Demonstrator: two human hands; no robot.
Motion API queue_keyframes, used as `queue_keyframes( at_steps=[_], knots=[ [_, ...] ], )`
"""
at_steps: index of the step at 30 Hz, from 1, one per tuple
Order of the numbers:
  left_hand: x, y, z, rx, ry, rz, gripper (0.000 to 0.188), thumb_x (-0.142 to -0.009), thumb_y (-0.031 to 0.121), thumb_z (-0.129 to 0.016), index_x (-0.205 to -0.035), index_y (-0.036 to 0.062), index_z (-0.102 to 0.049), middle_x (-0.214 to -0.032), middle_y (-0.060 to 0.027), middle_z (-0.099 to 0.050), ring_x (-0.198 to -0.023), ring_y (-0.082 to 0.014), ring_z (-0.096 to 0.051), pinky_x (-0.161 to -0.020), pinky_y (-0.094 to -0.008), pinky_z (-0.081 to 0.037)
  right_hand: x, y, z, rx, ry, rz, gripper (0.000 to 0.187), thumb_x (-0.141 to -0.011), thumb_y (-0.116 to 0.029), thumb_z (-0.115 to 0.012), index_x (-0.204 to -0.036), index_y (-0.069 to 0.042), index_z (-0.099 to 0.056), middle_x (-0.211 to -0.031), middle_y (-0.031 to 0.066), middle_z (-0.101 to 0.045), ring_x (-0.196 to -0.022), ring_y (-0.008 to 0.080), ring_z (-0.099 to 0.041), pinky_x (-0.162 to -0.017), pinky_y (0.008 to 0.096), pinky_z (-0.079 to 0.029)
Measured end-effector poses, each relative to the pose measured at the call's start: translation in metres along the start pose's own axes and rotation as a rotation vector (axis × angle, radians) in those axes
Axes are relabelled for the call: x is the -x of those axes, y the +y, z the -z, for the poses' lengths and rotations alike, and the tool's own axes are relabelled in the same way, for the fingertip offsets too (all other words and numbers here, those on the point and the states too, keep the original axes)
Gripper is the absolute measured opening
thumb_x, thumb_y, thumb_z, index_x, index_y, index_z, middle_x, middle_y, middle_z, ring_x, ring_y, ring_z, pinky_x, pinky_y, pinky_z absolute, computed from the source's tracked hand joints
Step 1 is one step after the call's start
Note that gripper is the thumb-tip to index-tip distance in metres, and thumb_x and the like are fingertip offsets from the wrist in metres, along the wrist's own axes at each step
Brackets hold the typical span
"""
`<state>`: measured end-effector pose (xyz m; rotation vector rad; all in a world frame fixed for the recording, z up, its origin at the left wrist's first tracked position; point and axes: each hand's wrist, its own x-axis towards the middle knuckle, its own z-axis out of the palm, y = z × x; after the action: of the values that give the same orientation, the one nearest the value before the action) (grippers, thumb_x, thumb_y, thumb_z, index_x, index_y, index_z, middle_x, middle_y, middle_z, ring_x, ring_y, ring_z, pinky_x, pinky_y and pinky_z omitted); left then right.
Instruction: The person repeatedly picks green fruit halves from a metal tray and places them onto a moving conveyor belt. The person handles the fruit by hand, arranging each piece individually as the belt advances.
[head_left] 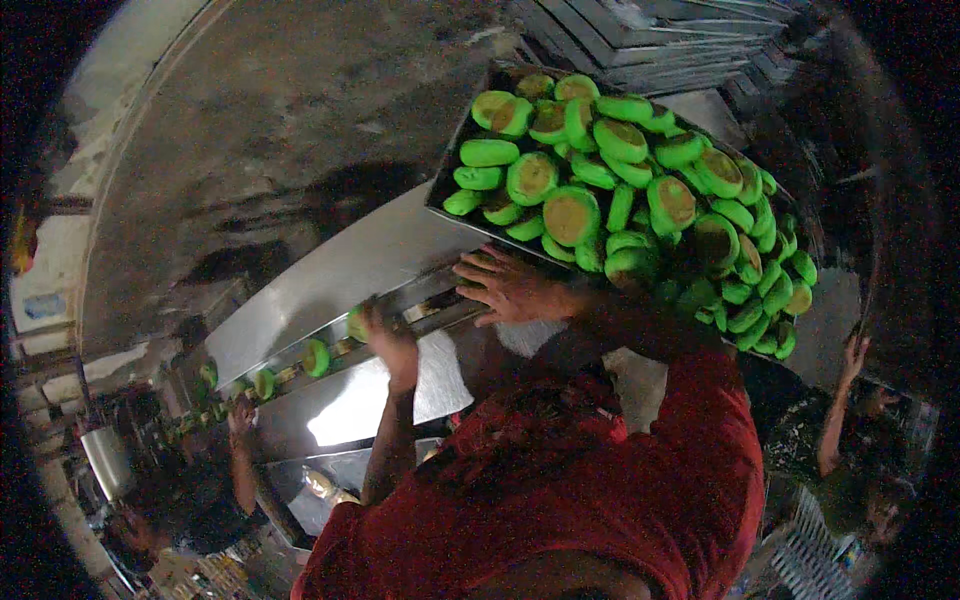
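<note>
My left hand (393, 340) reaches over a narrow conveyor channel (430, 304), its fingers curled on a round green bun (356, 323). Motion blurs the fingertips a little. My right hand (512, 286) hovers or rests at the near end of the channel, palm down, fingers spread, with nothing seen in it; contact cannot be made out. Just beyond it stands a dark tray (447, 172) heaped with many green buns, several showing browned flat faces. Further left along the channel sit more green buns, among them a nearer bun (315, 357) and a farther bun (264, 383).
A shiny metal surface (350, 265) flanks the channel. At left, a co-worker's hand (241, 415) is near the line, close to a metal cylinder (107, 463). Another person's hand (856, 352) shows at right. Stacked metal trays (650, 50) stand at the back.
</note>
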<state>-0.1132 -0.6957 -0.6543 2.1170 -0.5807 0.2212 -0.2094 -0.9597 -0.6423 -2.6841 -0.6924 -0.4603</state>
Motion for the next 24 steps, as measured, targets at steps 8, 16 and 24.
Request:
queue_keyframes(
  at_steps=[8, 16, 24],
  knots=[
    [0.061, 0.204, -0.17, 0.167, -0.508, -0.929, 0.038, -0.087, 0.016, -0.059, -0.123, 0.0072, -0.055, -0.124, -0.0189, -0.053, -0.115, -0.0337, -0.05, -0.101, -0.045, -0.036, -0.035, 0.065, 0.159, 0.015, 0.354, 0.078, 0.035, -0.076, -0.029, -0.077, -0.105, -0.01, -0.07, -0.098, 0.0081, -0.067, -0.091, 0.0292, -0.065, -0.08, 0.0412, -0.054],
    [0.071, 0.239, -0.234, -0.007, -0.389, -1.019, 0.054, -0.09, 0.033, -0.059, -0.141, 0.0178, -0.047, -0.144, -0.0187, -0.043, -0.136, -0.0345, -0.039, -0.115, -0.0539, -0.023, 0.083, 0.024, 0.291, 0.366, 0.78, -1.062, 0.036, -0.084, -0.036, -0.072, -0.104, -0.008, -0.067, -0.1, 0.015, -0.068, -0.094, 0.0351, -0.065, -0.081, 0.0454, -0.052],
    [0.069, 0.243, -0.266, 0.156, -0.546, -1.021, 0.064, -0.08, 0.03, -0.071, -0.14, 0.0187, -0.05, -0.139, -0.0142, -0.046, -0.128, -0.034, -0.045, -0.111, -0.0555, -0.028, 0.243, 0.054, 0.15, 1.045, 0.687, -1.133, 0.054, -0.076, -0.044, -0.079, -0.108, -0.003, -0.063, -0.108, 0.0173, -0.065, -0.103, 0.04, -0.06, -0.089, 0.0469, -0.048]
  ],
)
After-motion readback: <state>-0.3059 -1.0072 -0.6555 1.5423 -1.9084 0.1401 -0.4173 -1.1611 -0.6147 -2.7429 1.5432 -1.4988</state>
